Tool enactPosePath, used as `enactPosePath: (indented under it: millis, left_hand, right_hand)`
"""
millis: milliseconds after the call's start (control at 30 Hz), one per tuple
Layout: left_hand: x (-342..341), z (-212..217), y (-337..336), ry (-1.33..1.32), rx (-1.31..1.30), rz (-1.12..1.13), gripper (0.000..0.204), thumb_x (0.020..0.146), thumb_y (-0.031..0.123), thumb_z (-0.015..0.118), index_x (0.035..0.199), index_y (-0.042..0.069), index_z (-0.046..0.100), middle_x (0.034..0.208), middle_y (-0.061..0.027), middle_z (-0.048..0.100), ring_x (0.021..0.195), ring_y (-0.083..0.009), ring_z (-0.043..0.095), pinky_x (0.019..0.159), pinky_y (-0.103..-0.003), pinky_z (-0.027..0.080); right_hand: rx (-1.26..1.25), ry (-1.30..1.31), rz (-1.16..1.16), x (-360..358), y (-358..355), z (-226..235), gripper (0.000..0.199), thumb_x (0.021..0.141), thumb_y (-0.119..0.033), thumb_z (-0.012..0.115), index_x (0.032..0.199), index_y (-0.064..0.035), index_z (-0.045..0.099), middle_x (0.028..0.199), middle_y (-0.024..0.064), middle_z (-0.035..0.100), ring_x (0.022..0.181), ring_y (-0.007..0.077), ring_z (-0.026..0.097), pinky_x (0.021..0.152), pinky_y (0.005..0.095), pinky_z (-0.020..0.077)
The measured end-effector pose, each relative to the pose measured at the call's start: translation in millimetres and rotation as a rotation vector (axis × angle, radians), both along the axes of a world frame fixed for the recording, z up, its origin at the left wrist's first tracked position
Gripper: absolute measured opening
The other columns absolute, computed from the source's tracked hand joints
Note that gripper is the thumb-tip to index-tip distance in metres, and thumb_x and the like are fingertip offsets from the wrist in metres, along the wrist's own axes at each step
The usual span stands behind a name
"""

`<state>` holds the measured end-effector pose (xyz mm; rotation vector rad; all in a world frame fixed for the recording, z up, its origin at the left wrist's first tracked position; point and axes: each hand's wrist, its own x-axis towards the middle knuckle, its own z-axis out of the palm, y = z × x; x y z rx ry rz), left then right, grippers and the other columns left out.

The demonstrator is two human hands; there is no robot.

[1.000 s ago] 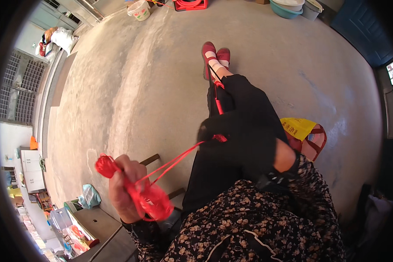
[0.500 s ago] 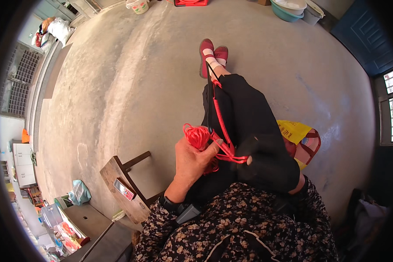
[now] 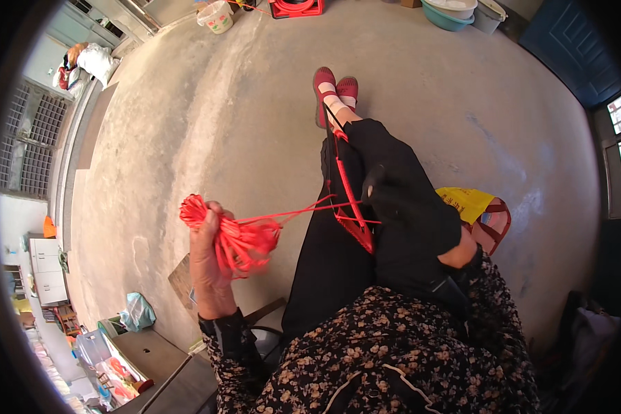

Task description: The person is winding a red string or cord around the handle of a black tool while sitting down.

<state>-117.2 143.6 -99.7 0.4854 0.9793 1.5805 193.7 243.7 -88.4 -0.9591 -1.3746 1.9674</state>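
My left hand (image 3: 210, 252) is closed round a loose bundle of red cord (image 3: 245, 245), held out left of my legs. Red strands run rightward from the bundle across a long red corded strip (image 3: 348, 186) lying over my black trousers. A thin black band (image 3: 330, 138) stretches from near my feet to the far end of that strip. My right hand (image 3: 403, 200), in a dark glove with a bare fingertip showing, is above my right leg. The strands reach its fingers, which appear closed on the cord; dark cloth behind makes their outline hard to see.
A yellow and red bag (image 3: 486, 210) stands on the floor beside my right leg. To my left are a small wooden stool (image 3: 181, 281), partly covered by my arm, and a light teal plastic bag (image 3: 137, 312). Basins (image 3: 448, 17) and a bucket (image 3: 216, 17) stand at the far wall.
My left hand has swung left with the red bundle, drawing the strands out sideways. My right hand has moved up and slightly left. The strip's near end has shifted slightly.
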Motion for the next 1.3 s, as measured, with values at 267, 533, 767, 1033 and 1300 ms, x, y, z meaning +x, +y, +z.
enactPosePath:
  millis: [267, 533, 767, 1033, 1300]
  left_hand:
    - [21, -8, 11, 0.38, -0.048, 0.011, 0.021, 0.092, 0.013, 0.059, 0.109, 0.0, 0.055, 0.095, -0.0097, 0.063, 0.085, -0.0165, 0.063, 0.079, -0.034, 0.053]
    - [97, -46, 35, 1.656, -0.036, -0.388, 0.031, 0.073, 0.014, 0.073, 0.1, 0.002, 0.064, 0.088, -0.015, 0.063, 0.082, -0.0352, 0.064, 0.073, -0.041, 0.051]
    - [73, -28, 17, 1.044, -0.075, -0.146, 0.037, 0.078, 0.013, 0.074, 0.111, 0.003, 0.06, 0.09, -0.0077, 0.067, 0.072, -0.0161, 0.065, 0.062, -0.028, 0.05]
    - [94, 20, -2, -0.165, 0.001, -0.841, 0.029, 0.095, 0.026, 0.056, 0.107, 0.0, 0.057, 0.097, -0.0156, 0.068, 0.077, -0.0144, 0.066, 0.063, -0.023, 0.051]
    - [117, 5, 12, -0.581, 0.187, -0.727, 0.04, 0.093, 0.04, 0.055, 0.106, 0.002, 0.057, 0.142, -0.0269, 0.036, 0.128, -0.0346, 0.045, 0.083, -0.033, 0.053]
  right_hand:
    - [0.447, -0.307, -0.051, -11, 13, -39, 0.036, 0.083, -0.008, 0.059, 0.119, -0.0076, 0.061, 0.078, 0.006, 0.063, 0.068, 0.0157, 0.059, 0.062, 0.029, 0.0468]
    - [0.71, -0.494, 0.105, -49, 9, -52, 0.019, 0.082, -0.017, 0.065, 0.098, -0.007, 0.068, 0.086, 0.0116, 0.068, 0.081, 0.0254, 0.066, 0.073, 0.0353, 0.0518]
    - [0.711, -0.237, -0.548, -65, -12, 11, 0.037, 0.087, -0.005, 0.056, 0.122, 0.0033, 0.053, 0.116, 0.0098, 0.059, 0.102, 0.0197, 0.059, 0.084, 0.0296, 0.0484]
    - [0.788, -0.326, -0.395, -15, -33, -20, 0.038, 0.088, -0.006, 0.055, 0.125, 0.0032, 0.051, 0.12, 0.0101, 0.057, 0.105, 0.0194, 0.058, 0.085, 0.0298, 0.0482]
    - [0.848, -0.422, -0.177, 22, -170, -69, 0.04, 0.089, -0.007, 0.055, 0.127, 0.003, 0.049, 0.125, 0.0105, 0.054, 0.108, 0.019, 0.056, 0.086, 0.0301, 0.0479]
